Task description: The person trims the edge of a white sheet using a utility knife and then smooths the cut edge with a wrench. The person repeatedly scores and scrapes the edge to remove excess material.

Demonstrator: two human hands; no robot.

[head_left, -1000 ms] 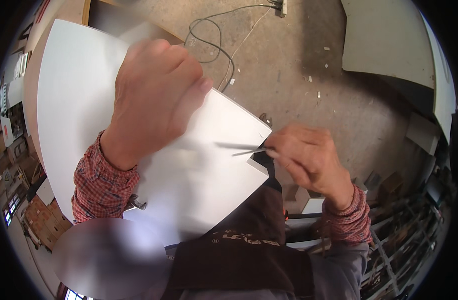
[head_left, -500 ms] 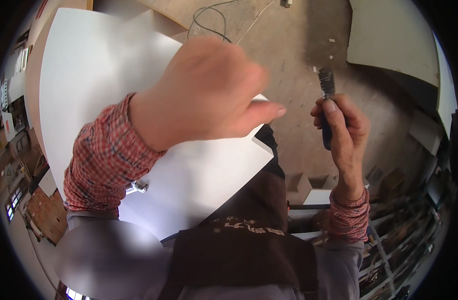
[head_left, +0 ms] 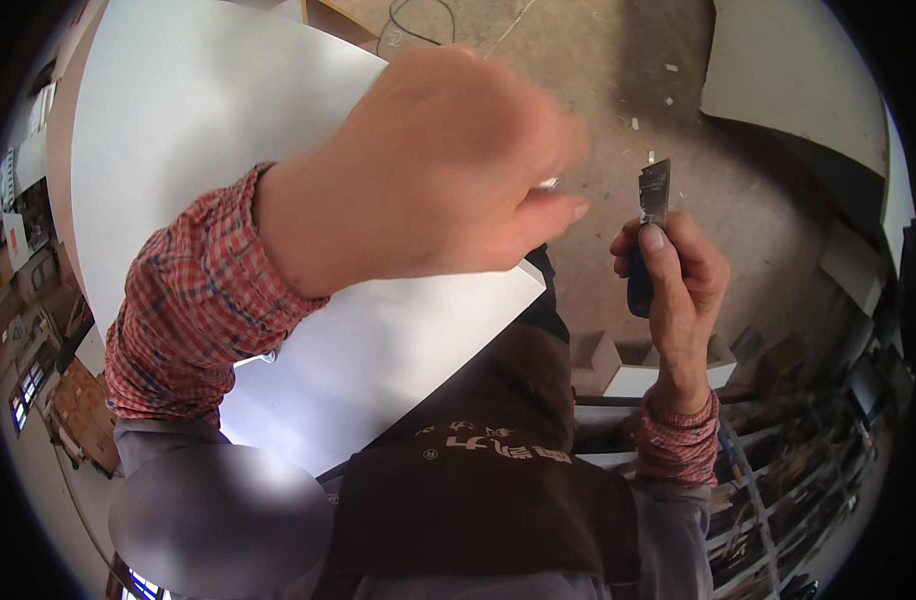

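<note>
My right hand (head_left: 686, 290) is closed round the dark handle of a knife (head_left: 655, 192). Its short, broad grey blade points up and away from me, with white smears near the handle. My left hand (head_left: 433, 175) hovers over a large white board (head_left: 378, 365), fingers curled and slightly blurred. A small pale bit shows between its thumb and fingers, too little to name. The board slants across my front on the left, and its near right corner lies just below my left hand. My left forearm covers part of the board.
A pale panel (head_left: 793, 85) stands at the far right. Small white scraps (head_left: 635, 124) and a dark cable (head_left: 418, 20) lie on the brown floor (head_left: 588, 90). An open white box (head_left: 633, 370) sits beyond my right wrist, near racks of material (head_left: 778, 490).
My left hand has moved slightly right and away from me. The knife in my right hand has come a little nearer, its blade now sharper to see.
</note>
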